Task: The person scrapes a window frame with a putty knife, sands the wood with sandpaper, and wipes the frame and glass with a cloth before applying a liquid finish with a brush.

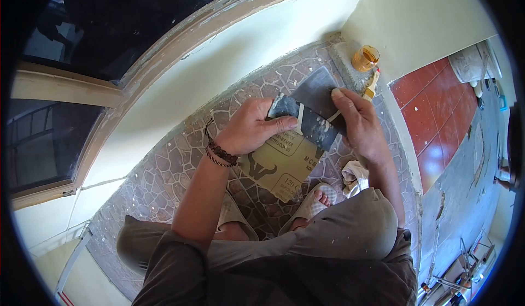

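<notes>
A sheet of sandpaper hangs between my hands, its tan back printed with a bull's head and "120". Its dark grit side shows in the upper part. My left hand is closed on the sheet, together with a dark flat piece smeared with pale paint, whose kind I cannot make out. With thumb and bent fingers, my right hand pinches the sheet's dark part on the right. The fingers of both hands are partly hidden beneath the sheet.
An orange-brown jar stands on a low ledge, with a paintbrush beside it. A whitish cloth lies by my right foot. A wooden window frame runs along the left wall. Red tiles and a whitish bucket are at right.
</notes>
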The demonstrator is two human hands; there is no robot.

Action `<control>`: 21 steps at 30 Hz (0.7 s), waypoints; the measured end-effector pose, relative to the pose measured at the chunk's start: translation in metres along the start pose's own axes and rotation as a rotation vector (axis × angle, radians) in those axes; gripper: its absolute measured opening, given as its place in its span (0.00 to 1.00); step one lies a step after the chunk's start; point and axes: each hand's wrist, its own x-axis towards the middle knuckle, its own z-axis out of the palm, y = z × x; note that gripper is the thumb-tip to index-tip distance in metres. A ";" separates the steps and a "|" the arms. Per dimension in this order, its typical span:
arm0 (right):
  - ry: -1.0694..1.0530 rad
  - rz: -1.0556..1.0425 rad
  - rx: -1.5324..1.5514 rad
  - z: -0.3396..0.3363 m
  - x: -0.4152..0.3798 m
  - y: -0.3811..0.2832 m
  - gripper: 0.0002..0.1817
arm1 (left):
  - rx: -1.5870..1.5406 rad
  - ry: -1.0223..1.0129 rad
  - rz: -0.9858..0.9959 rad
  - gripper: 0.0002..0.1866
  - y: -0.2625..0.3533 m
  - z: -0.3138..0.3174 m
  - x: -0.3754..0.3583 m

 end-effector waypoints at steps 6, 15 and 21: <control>-0.096 -0.039 -0.112 0.004 0.001 0.003 0.19 | -0.027 0.043 0.054 0.10 -0.002 0.002 0.001; -0.116 -0.040 -0.104 0.004 0.002 0.007 0.21 | 0.011 0.069 0.091 0.14 -0.007 0.007 0.001; -0.178 -0.032 -0.129 0.005 -0.003 0.002 0.20 | 0.060 0.068 0.194 0.16 -0.007 0.011 0.005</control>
